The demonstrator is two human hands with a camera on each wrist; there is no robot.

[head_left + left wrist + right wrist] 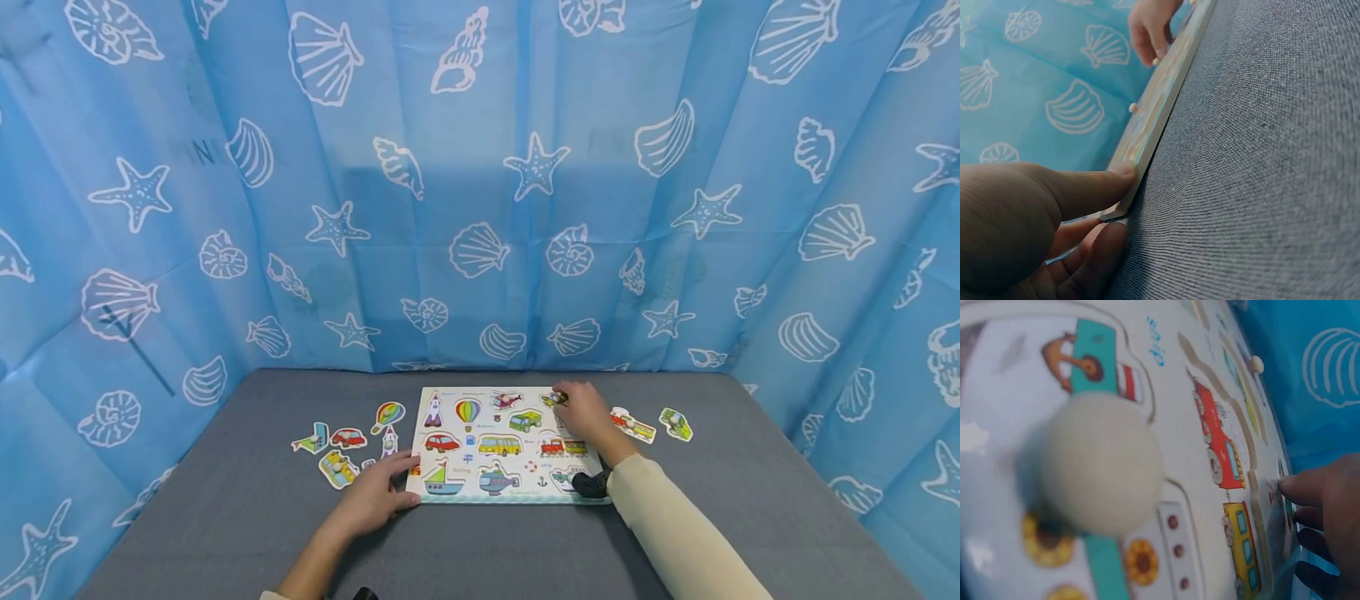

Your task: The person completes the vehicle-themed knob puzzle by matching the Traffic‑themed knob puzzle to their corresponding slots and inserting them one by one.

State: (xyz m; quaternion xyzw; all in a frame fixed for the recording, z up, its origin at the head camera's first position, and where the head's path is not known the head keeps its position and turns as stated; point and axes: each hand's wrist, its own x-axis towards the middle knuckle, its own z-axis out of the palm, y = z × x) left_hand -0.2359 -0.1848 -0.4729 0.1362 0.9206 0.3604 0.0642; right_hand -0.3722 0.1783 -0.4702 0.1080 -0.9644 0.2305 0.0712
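Observation:
A white wooden peg puzzle board (468,417) with vehicle pictures lies on the grey table. My left hand (378,496) grips its left edge; in the left wrist view the thumb (1094,190) lies on the top face, with fingers low at the side. At the upper right corner my right hand (588,412) pinches a small green-and-yellow puzzle piece (552,399), partly hidden by the fingers. A ship piece (1104,562) with a round knob (1104,465) sits in the lower right recess. The train recess (562,447) shows its printed picture.
Left of the board lie several loose pieces, among them a balloon (388,415), a red car (348,438), a yellow bus (338,469) and a rocket (389,442). A train piece (633,424) and a green truck piece (676,424) lie right. A blue shell-patterned curtain (480,208) hangs behind.

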